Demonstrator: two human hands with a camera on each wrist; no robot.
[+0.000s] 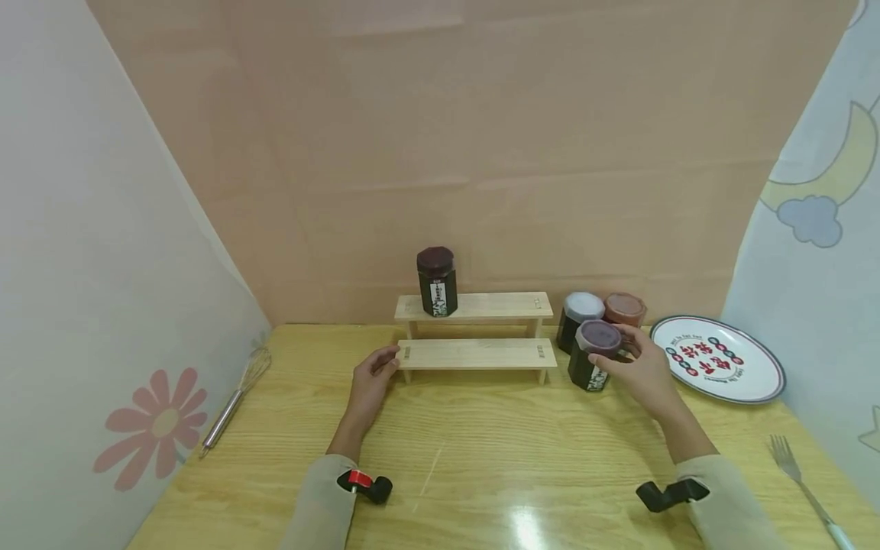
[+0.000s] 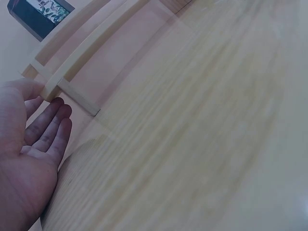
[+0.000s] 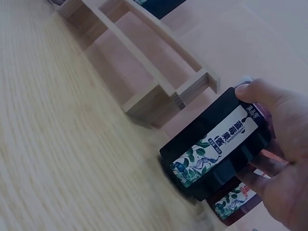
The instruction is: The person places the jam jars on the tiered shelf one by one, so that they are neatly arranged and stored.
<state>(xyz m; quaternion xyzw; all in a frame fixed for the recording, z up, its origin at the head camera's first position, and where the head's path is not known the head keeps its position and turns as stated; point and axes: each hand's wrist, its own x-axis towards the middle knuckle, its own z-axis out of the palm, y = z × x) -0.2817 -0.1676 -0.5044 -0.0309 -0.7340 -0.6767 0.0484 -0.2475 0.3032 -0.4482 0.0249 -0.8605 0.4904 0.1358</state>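
My right hand (image 1: 642,370) grips a dark jar (image 1: 585,370) with a purple lid near its top, thumb on one side and fingers on the other. Its label with leaves and blueberries faces the right wrist view, where the jar (image 3: 211,144) looks slightly tilted. A two-step wooden rack (image 1: 477,354) stands in the middle; my left hand (image 1: 371,382) holds the left end of its lower step, the thumb at the board's edge. On the upper step, toward the left, stands another dark jar (image 1: 438,283) with a dark lid.
Behind the held jar stand a white-lidded jar (image 1: 583,307) and a reddish-brown-lidded jar (image 1: 626,307). A white patterned plate (image 1: 718,359) lies on the right, with a fork (image 1: 800,477) nearer me. A whisk (image 1: 234,405) lies at the left. A brown backdrop closes off the table's back.
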